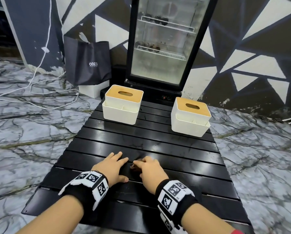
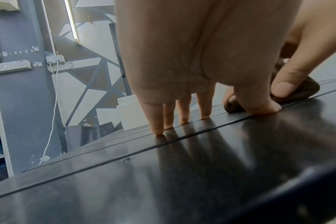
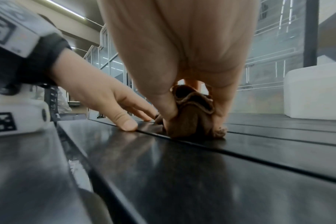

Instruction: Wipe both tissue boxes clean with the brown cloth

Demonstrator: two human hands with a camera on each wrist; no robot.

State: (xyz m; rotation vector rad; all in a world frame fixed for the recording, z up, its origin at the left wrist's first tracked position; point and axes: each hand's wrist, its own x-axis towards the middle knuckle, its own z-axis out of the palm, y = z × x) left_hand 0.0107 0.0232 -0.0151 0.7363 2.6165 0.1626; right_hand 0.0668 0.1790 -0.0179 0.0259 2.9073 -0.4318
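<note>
Two white tissue boxes with wooden lids stand at the far end of the black slatted table (image 1: 158, 144): the left box (image 1: 122, 103) and the right box (image 1: 191, 116). Near the table's front, my right hand (image 1: 149, 168) grips the bunched brown cloth (image 3: 192, 115) against the tabletop, thumb on one side and fingers on the other. The cloth (image 1: 135, 166) barely shows under that hand in the head view. Just left of it, my left hand (image 1: 112, 166) lies flat on the table, fingers straight, holding nothing. The left fingertips (image 2: 157, 130) touch the slats.
A glass-door fridge (image 1: 165, 39) stands behind the table, a black bag (image 1: 89, 63) to its left. White cables (image 1: 40, 92) run over the marble floor. The table's middle slats between hands and boxes carry nothing.
</note>
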